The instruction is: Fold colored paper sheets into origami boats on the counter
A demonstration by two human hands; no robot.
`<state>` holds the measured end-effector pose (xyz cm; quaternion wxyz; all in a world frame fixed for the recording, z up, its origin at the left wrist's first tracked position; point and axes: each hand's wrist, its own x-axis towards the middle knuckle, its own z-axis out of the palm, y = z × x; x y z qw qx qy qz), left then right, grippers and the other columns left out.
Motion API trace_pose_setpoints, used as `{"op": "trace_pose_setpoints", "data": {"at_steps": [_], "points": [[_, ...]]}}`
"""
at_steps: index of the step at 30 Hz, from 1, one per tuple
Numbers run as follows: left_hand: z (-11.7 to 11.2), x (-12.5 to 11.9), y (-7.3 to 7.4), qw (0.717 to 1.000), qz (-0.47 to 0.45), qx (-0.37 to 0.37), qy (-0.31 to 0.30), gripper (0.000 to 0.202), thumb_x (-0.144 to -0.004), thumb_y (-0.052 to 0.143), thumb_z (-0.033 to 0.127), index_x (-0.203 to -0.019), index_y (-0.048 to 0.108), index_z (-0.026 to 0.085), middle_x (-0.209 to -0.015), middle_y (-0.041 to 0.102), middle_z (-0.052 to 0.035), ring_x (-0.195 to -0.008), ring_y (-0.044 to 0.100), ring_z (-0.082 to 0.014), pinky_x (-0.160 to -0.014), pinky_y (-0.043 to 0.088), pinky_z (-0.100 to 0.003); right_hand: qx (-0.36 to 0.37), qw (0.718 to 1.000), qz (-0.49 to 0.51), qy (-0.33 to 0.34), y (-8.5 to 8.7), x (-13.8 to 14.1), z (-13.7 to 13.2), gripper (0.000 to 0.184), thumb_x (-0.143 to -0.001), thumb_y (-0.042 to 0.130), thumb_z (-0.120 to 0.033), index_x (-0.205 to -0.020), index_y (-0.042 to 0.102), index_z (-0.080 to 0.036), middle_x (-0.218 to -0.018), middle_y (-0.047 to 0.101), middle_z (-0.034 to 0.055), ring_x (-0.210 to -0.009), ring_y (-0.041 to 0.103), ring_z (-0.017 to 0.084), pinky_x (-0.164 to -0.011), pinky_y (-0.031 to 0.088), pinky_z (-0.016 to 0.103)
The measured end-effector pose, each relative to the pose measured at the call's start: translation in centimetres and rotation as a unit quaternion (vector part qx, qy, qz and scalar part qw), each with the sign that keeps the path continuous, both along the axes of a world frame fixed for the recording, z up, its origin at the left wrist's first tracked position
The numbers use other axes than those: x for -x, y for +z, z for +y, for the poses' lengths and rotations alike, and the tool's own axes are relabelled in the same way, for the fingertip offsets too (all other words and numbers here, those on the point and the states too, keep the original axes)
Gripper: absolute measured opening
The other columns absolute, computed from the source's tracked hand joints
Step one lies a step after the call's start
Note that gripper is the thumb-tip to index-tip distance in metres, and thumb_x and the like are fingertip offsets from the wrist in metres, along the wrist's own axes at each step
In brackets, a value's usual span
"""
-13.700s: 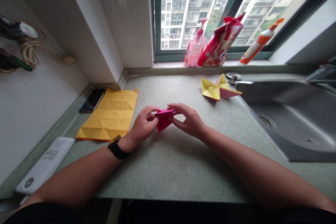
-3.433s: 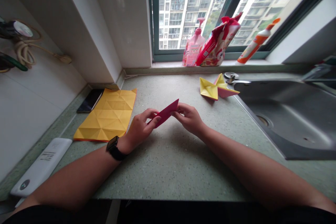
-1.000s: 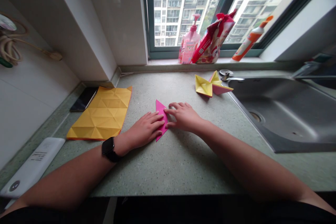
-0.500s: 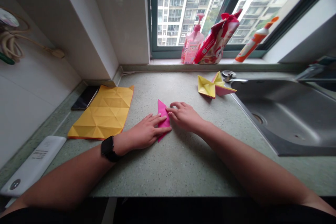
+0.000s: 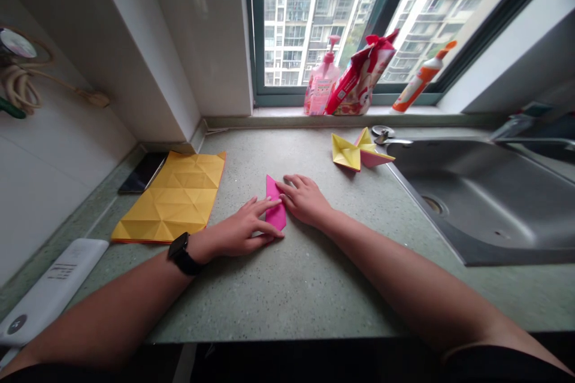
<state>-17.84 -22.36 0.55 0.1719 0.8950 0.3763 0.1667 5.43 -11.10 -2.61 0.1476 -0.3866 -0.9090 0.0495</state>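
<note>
Pink paper point(image 5: 277, 218), folded, flat on the speckled green counter point(image 5: 287, 299) under both hands. Left hand point(image 5: 238, 230) with fingers spread across it; right hand point(image 5: 304, 200) with fingers slightly apart, tips on its right side. Broad stretch of counter towards the front edge; yellow sheets point(image 5: 173, 197) near on the left, yellow model point(image 5: 345, 153) at back right beside the sink point(image 5: 494, 191), window point(image 5: 291, 12) beyond.
</note>
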Motion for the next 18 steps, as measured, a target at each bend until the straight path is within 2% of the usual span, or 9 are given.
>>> {"op": "trace_pose_setpoints", "data": {"at_steps": [3, 6, 8, 10, 13, 15, 18], "points": [[-0.2, -0.2, 0.1, 0.995, -0.059, -0.044, 0.069, 0.026, -0.102, 0.073, 0.032, -0.127, 0.076, 0.028, -0.167, 0.050, -0.0130, -0.153, 0.052, -0.0343, -0.127, 0.045, -0.059, 0.015, 0.999, 0.050, -0.001, -0.4, -0.4, 0.4, 0.047, -0.109, 0.054, -0.034, -0.155, 0.063, -0.026, -0.152, 0.066, 0.0145, -0.140, 0.059, 0.032, -0.122, 0.043, 0.054], [-0.2, -0.4, -0.3, 0.982, -0.081, -0.097, 0.142, 0.046, -0.099, 0.076, 0.040, -0.141, 0.062, 0.025, -0.157, 0.056, -0.0167, -0.146, 0.055, -0.0355, -0.123, 0.048, -0.059, 0.026, 0.994, 0.102, 0.004, -0.4, -0.7, 0.9, 0.047, -0.107, 0.054, -0.027, -0.154, 0.063, -0.026, -0.146, 0.069, 0.0139, -0.134, 0.062, 0.030, -0.118, 0.048, 0.051], [-0.2, -0.5, -0.6, 0.979, -0.075, -0.100, 0.162, 0.054, -0.098, 0.076, 0.046, -0.143, 0.056, 0.024, -0.147, 0.060, -0.0163, -0.139, 0.058, -0.0357, -0.119, 0.050, -0.058, 0.033, 0.992, 0.122, 0.012, -0.3, -0.8, 1.1, 0.048, -0.105, 0.054, -0.020, -0.151, 0.064, -0.025, -0.142, 0.071, 0.0136, -0.130, 0.064, 0.029, -0.114, 0.051, 0.049], [-0.2, -0.6, -0.7, 0.982, -0.060, -0.082, 0.160, 0.054, -0.097, 0.076, 0.050, -0.140, 0.055, 0.024, -0.137, 0.066, -0.0143, -0.129, 0.063, -0.0346, -0.116, 0.051, -0.058, 0.041, 0.991, 0.129, 0.018, -0.2, -0.8, 1.2, 0.049, -0.102, 0.055, -0.017, -0.149, 0.065, -0.024, -0.138, 0.072, 0.0137, -0.127, 0.065, 0.028, -0.112, 0.052, 0.047], [-0.3, -0.8, -0.7, 0.986, -0.046, -0.062, 0.147, 0.057, -0.094, 0.079, 0.052, -0.136, 0.056, 0.023, -0.129, 0.071, -0.0123, -0.121, 0.067, -0.0341, -0.122, 0.042, -0.065, 0.049, 0.991, 0.120, 0.022, 0.0, -0.7, 1.0, 0.048, -0.100, 0.058, -0.017, -0.147, 0.066, -0.024, -0.132, 0.075, 0.0127, -0.123, 0.066, 0.028, -0.110, 0.053, 0.047], [-0.5, -0.9, -0.6, 0.989, -0.047, -0.054, 0.130, 0.058, -0.092, 0.081, 0.048, -0.138, 0.055, 0.024, -0.126, 0.073, -0.0106, -0.120, 0.069, -0.0329, -0.127, 0.036, -0.066, 0.051, 0.992, 0.112, 0.022, 0.1, -0.7, 1.0, 0.046, -0.100, 0.059, -0.018, -0.146, 0.067, -0.024, -0.129, 0.076, 0.0119, -0.121, 0.067, 0.028, -0.110, 0.052, 0.048], [-0.7, -1.1, -0.5, 0.991, -0.056, -0.063, 0.107, 0.051, -0.094, 0.075, 0.032, -0.140, 0.055, 0.025, -0.118, 0.075, -0.0076, -0.114, 0.072, -0.0285, -0.127, 0.039, -0.061, 0.055, 0.991, 0.120, 0.018, 0.0, -0.7, 0.9, 0.045, -0.101, 0.059, -0.019, -0.144, 0.067, -0.024, -0.132, 0.077, 0.0122, -0.124, 0.068, 0.029, -0.112, 0.052, 0.049]]}}
